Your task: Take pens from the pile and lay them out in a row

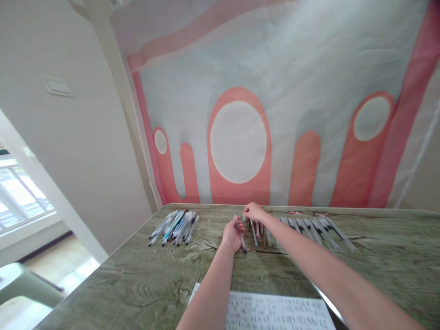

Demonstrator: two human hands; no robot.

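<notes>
My left hand (232, 234) is closed around a dark pen (240, 233) that slants over the green wood-grain table (137, 279). My right hand (253, 211) reaches a little farther back, fingers curled down onto the top ends of a row of pens (309, 228) laid side by side; what it grips, if anything, is hidden. A separate heap of pens (175, 227) with white, black and teal barrels lies to the left of both hands.
A sheet of handwritten paper (275, 311) lies at the near table edge between my forearms. A pink and grey patterned cloth (240, 137) hangs on the wall behind the table. A window and a green chair (24, 284) are at the left.
</notes>
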